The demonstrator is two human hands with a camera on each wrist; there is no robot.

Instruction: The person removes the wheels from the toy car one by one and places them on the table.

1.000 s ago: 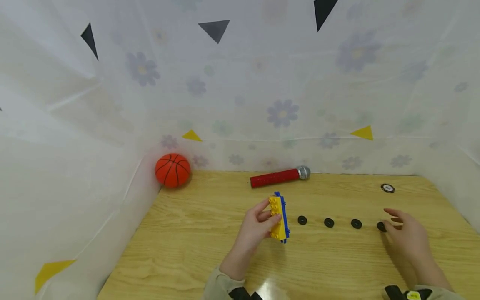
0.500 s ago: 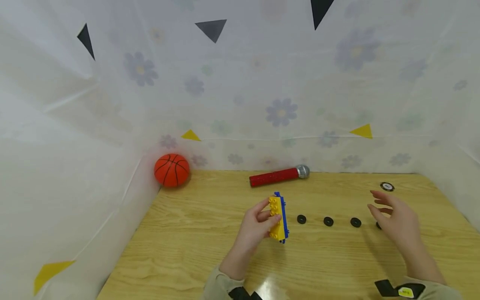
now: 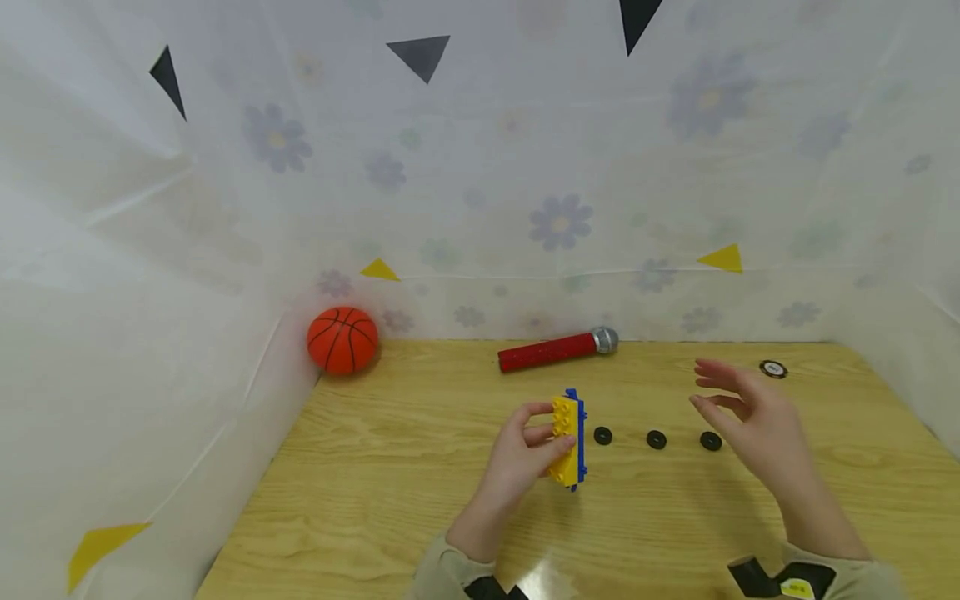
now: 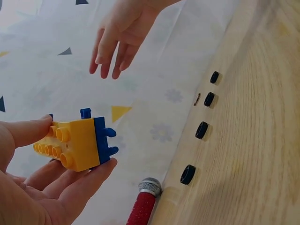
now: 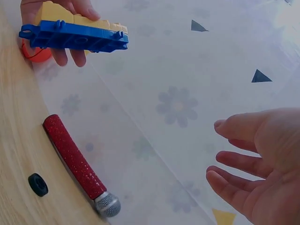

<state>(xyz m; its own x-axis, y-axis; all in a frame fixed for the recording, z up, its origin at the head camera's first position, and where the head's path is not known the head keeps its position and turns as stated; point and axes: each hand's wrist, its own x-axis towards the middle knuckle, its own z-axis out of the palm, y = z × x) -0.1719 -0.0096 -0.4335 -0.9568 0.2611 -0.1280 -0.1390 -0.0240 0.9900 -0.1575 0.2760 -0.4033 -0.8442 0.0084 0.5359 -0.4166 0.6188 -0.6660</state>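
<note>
My left hand (image 3: 517,454) grips a toy brick car body (image 3: 567,442), a yellow studded block on a blue base with small pegs, above the table. Its blue underside faces right, as the right wrist view shows. My right hand (image 3: 757,425) hovers over the table, fingers spread and relaxed, holding nothing. Several small black toy wheels lie in a row; one wheel (image 3: 603,436) is nearest the car body, and another wheel (image 3: 711,441) is just left of my right hand. The farthest wheel (image 4: 214,77) is hidden behind that hand in the head view but shows in the left wrist view.
A red microphone (image 3: 551,352) with a silver head lies toward the back of the table (image 3: 360,500). An orange toy basketball (image 3: 342,341) sits in the back left corner. At the back right is a black-and-white round chip (image 3: 773,368). Patterned sheeting encloses the back and sides.
My right hand has moved left and up from the rightmost wheel, leaving that wheel on the table. My left hand has shifted slightly right with the car body, turning it a little.
</note>
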